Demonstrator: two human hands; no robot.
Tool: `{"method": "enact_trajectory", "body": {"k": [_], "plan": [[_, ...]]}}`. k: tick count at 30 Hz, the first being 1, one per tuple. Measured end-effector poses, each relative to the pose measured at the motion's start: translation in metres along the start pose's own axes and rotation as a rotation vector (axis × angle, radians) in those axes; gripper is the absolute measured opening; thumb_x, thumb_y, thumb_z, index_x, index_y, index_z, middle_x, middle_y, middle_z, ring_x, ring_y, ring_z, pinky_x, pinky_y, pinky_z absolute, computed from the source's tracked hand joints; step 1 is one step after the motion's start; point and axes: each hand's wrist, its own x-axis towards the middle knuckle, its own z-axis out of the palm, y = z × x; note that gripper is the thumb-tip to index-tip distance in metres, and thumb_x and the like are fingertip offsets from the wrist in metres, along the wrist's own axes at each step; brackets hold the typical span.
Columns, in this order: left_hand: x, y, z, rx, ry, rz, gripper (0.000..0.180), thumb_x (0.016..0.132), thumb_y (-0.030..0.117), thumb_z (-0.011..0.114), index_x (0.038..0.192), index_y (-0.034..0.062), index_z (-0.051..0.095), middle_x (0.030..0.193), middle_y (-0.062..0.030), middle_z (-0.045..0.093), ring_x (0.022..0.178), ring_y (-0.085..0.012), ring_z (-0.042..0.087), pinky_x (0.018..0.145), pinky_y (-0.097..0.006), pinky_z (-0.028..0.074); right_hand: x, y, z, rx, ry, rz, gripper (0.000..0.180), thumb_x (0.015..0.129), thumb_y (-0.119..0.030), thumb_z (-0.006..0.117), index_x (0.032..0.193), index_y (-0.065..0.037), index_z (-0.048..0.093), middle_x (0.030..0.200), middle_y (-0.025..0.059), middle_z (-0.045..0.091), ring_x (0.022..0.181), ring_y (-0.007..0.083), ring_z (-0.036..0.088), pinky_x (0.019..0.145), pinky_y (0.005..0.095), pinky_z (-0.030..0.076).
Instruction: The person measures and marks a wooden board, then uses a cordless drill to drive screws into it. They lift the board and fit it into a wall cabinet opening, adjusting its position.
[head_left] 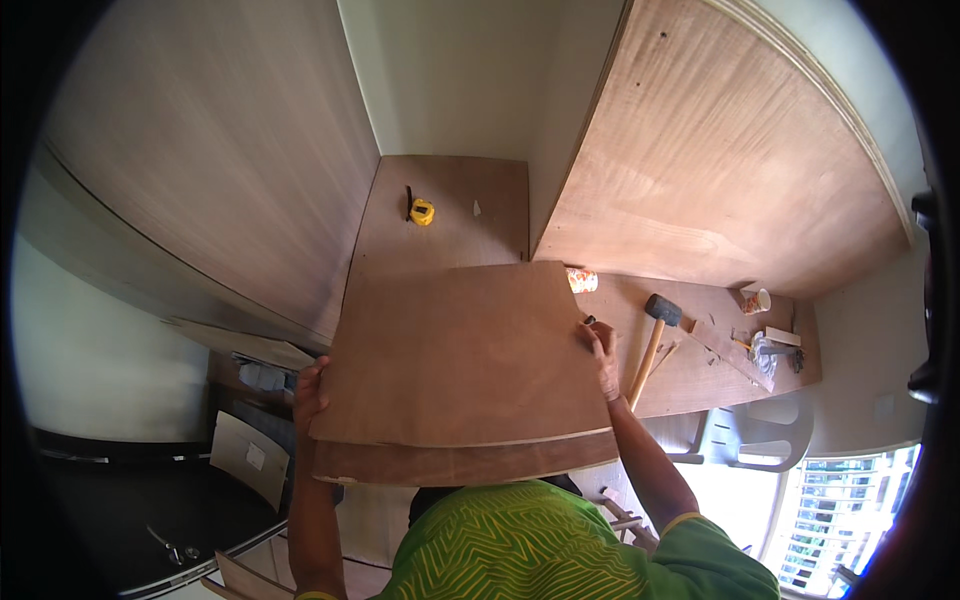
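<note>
A wide brown plywood panel [460, 350] lies before me at waist height. Below its near edge shows a darker wooden strip [460, 463]; whether this is a second board, I cannot tell. My left hand [311, 390] grips the panel's left edge, with the fingertips partly hidden. At the right edge, my right hand [602, 350] has its fingers bent against the panel, beside a small dark object [589, 320] too small to name. A wooden-handled rubber mallet [662, 311] rests on the worktop just right of that hand.
Beyond the panel, a yellow tape measure [422, 212] lies on the wooden surface [440, 240] between tall cabinet sides. On the right worktop [660, 395] are a paper cup [757, 301], a wood strip [735, 355] and tools. A pale plastic chair [755, 440] stands below.
</note>
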Motion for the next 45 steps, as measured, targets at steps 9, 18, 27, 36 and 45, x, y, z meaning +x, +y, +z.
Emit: {"method": "enact_trajectory", "body": {"k": [9,18,27,36,45], "plan": [[-0.053,-0.042,-0.106,0.111,0.162,0.008,0.032,0.099,0.019,0.062,0.131,0.0155,0.065,0.144,-0.0075,0.06,0.141,-0.0251,0.05,0.114,-0.044,0.046,-0.009,0.045,0.044,-0.448,-0.779,0.187,0.072,0.089,-0.022,0.067,0.156,-0.018,0.04,0.133,0.0164,0.053,0.108,0.0386,0.066,0.084,0.0454,0.06],[-0.024,-0.078,-0.157,0.231,-0.004,0.091,0.074,0.074,-0.009,0.078,0.143,0.0023,0.054,0.156,-0.0142,0.049,0.146,-0.0309,0.044,0.121,-0.046,0.037,0.025,0.066,0.057,-0.211,-0.742,-0.064,0.061,0.1,-0.021,0.053,0.158,-0.032,0.035,0.148,0.0156,0.046,0.12,0.0422,0.063,0.097,0.0477,0.056],[0.003,-0.062,-0.132,0.723,0.226,-0.126,0.058,0.079,-0.01,0.072,0.135,0.0006,0.062,0.152,-0.0154,0.054,0.146,-0.0279,0.046,0.122,-0.041,0.035,0.038,0.065,0.078,-0.334,-0.756,-0.036,0.062,0.101,-0.021,0.053,0.158,-0.037,0.035,0.146,0.0156,0.051,0.114,0.0423,0.065,0.094,0.0519,0.055],[0.032,-0.02,-0.077,0.79,0.471,-0.179,0.092,0.083,0.0,0.072,0.162,0.0018,0.026,0.155,-0.0242,0.046,0.145,-0.0303,0.044,0.117,-0.041,0.039,0.03,0.091,0.077,0.698,-0.273,0.491,0.038,0.105,-0.021,0.046,0.131,0.0,0.063,0.119,0.0142,0.07,0.111,0.0234,0.066,0.094,0.0352,0.054],[0.037,0.059,0.029,0.07,0.195,-0.113,0.083,0.088,0.01,0.064,0.162,0.0032,0.026,0.157,-0.0249,0.044,0.14,-0.0349,0.05,0.115,-0.051,0.042,0.044,-0.06,-0.052,1.166,-0.54,0.81,0.079,0.089,-0.021,0.067,0.157,0.003,0.035,0.143,0.0178,0.057,0.126,0.0249,0.06,0.107,0.035,0.048]]}}
